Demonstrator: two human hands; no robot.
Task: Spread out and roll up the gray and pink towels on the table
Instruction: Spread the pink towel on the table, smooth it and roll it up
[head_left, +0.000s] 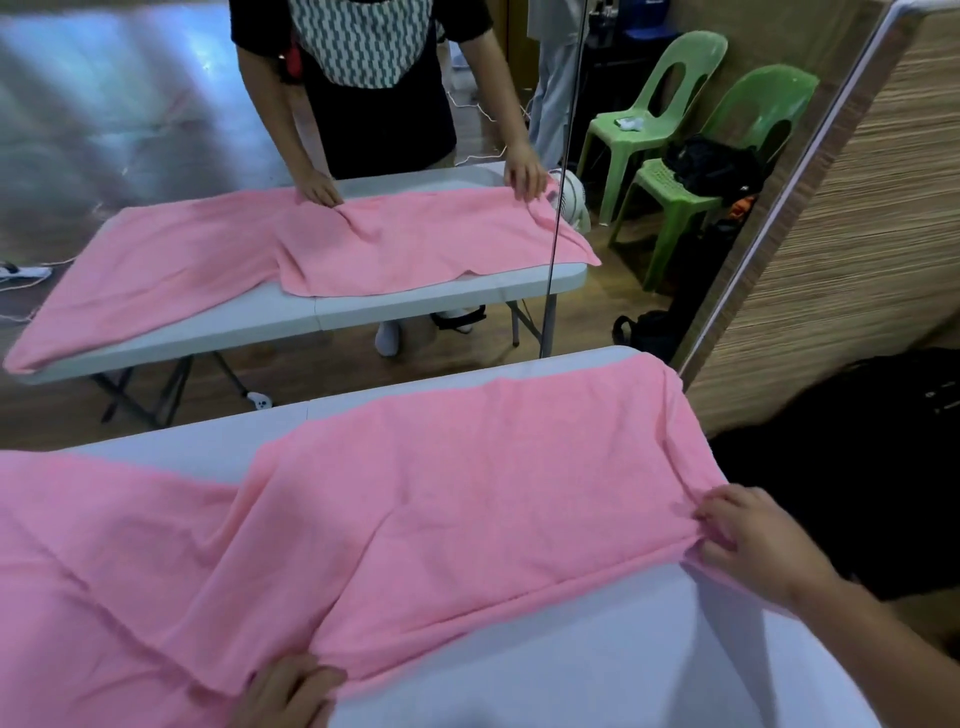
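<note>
No readable text, label, brand, number or sign anywhere in view, small pale marks on the dark bag (935, 400) at the right edge too blurred to make out

Soft indoor light, slight wide-angle blur

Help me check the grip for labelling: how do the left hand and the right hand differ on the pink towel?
The left hand rests on the pink towel at its near edge, mid-length; the right hand is at the towel's right end. The right hand's fingers pinch bunched cloth; the left hand's grip is unclear. Both touch the same towel.
</note>
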